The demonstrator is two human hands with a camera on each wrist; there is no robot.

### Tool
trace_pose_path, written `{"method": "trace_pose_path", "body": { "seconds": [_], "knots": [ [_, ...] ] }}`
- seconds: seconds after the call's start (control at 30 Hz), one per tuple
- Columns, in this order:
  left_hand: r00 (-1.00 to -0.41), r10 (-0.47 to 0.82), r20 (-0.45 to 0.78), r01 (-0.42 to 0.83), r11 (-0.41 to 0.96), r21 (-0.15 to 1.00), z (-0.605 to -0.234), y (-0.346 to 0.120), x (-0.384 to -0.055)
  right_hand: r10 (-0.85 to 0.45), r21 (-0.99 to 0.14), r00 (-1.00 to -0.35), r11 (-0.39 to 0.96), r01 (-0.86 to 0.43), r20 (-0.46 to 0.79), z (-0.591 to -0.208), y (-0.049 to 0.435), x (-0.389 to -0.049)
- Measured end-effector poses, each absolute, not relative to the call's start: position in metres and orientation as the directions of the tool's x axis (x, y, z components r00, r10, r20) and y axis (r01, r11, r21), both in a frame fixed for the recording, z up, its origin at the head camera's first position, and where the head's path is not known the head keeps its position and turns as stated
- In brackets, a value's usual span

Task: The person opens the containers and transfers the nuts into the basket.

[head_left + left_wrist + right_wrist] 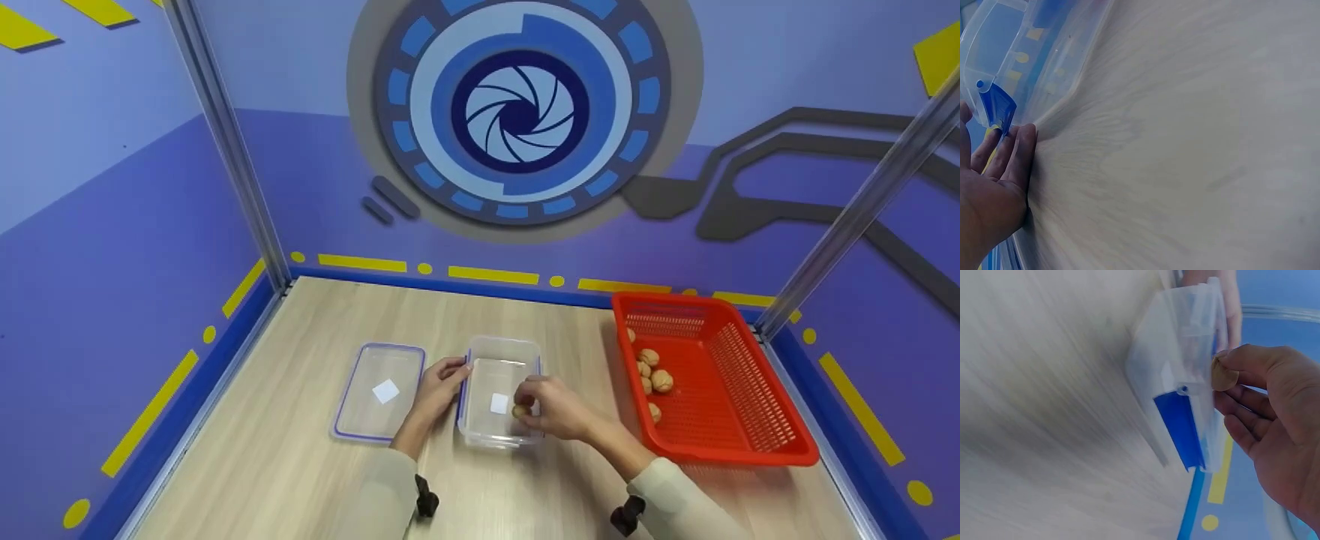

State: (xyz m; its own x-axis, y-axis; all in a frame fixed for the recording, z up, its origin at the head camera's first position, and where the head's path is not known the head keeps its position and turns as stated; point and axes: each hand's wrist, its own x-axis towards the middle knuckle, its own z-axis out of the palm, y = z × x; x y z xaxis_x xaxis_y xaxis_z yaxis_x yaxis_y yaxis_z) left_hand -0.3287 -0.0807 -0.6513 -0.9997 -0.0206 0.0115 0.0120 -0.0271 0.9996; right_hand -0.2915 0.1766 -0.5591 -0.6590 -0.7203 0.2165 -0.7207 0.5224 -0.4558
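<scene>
My right hand point(559, 409) pinches a walnut point(1223, 376) between thumb and fingers, over the right side of a clear plastic food box point(501, 349). The box stands on the table with its blue side clips point(1179, 430) hanging down, and a white square label shows at its bottom. At the box's left wall is my left hand point(439, 390), holding it with the thumb at the rim and the fingers point(1021, 154) outside by a blue clip point(998, 106). Several walnuts point(661, 381) lie along the left side of a red plastic basket point(720, 454).
Left of the box, a clear lid point(367, 409) with a blue seal and a white label lies flat on the wooden table point(277, 450). The basket stands at the right. Printed panels point(300, 172) and metal posts point(225, 135) enclose the table's back and sides.
</scene>
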Motion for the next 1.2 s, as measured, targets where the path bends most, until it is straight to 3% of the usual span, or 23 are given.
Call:
{"method": "trace_pose_path", "body": {
  "seconds": [0.17,0.43,0.67,0.97,1.2],
  "knots": [
    [-1.0,-0.03,-0.003,-0.002,-0.019,1.0,-0.65,-0.08,-0.326,-0.683,-0.487,-0.684,0.52,-0.702,0.257,-0.553,0.195,-0.288],
    [-0.999,-0.041,-0.002,-0.001,-0.005,1.0,-0.649,-0.081,-0.329,-0.56,-0.55,-0.781,0.575,-0.606,0.276,-0.542,0.236,-0.286],
    [-0.999,-0.043,-0.021,-0.02,-0.015,1.0,-0.649,-0.08,-0.328,-0.454,-0.546,-0.818,0.61,-0.574,0.352,-0.531,0.274,-0.286],
    [-0.999,-0.03,-0.01,-0.008,-0.039,0.999,-0.649,-0.079,-0.33,-0.214,-0.652,-0.886,0.611,-0.449,0.41,-0.521,0.327,-0.292],
    [-0.999,-0.031,-0.029,-0.028,-0.03,0.999,-0.649,-0.08,-0.327,-0.049,-0.658,-0.896,0.66,-0.361,0.442,-0.527,0.36,-0.299]
  ]
}}
